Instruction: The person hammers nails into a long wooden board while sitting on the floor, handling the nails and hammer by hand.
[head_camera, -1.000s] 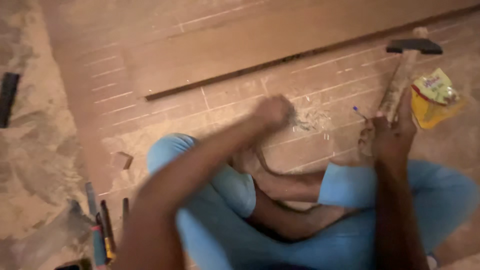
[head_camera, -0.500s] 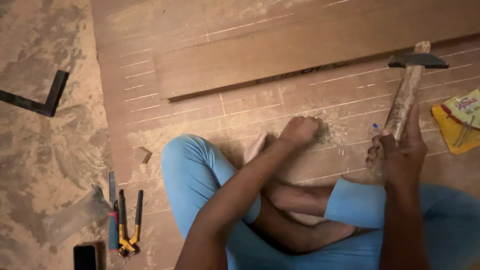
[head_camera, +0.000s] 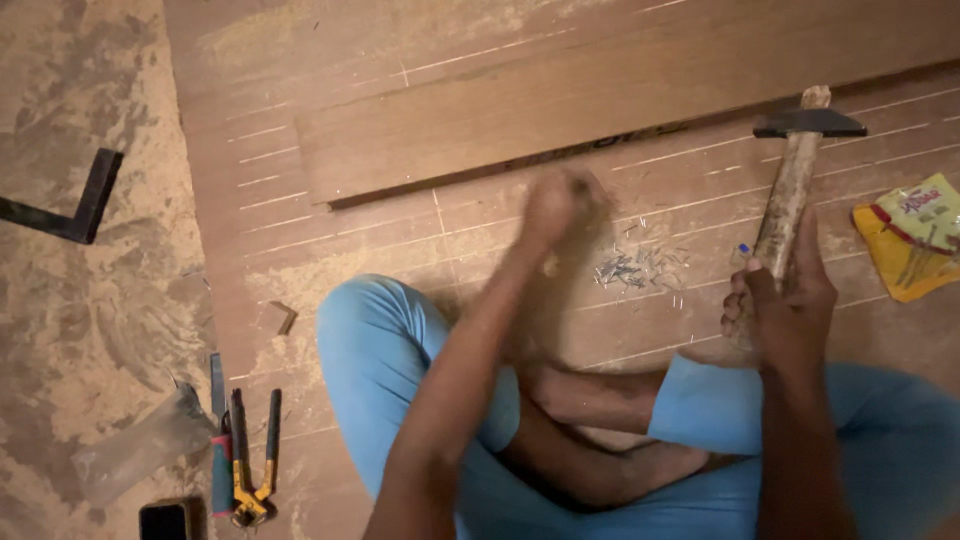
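Observation:
I sit cross-legged in blue trousers on a large brown wooden board (head_camera: 330, 240) marked with white lines. My right hand (head_camera: 785, 300) grips the wooden handle of a hammer (head_camera: 790, 180), whose black head points away from me. My left hand (head_camera: 558, 205) is blurred, its fingers closed, raised just below the near edge of a long wooden plank (head_camera: 600, 95) that lies across the board. Whether it holds anything cannot be told. A small pile of loose nails (head_camera: 640, 268) lies on the board between my two hands.
A yellow packet (head_camera: 910, 240) lies at the right edge. Left of my knee lie pliers with yellow and black handles (head_camera: 250, 460), a chisel-like tool (head_camera: 218, 440), a clear plastic wrapper (head_camera: 140, 450) and a dark phone (head_camera: 165, 520). A black metal square (head_camera: 75, 205) rests on the dusty floor.
My left hand has lifted off the pile of nails and moved up toward the plank's edge. The right hand keeps its grip on the hammer. The view has steadied.

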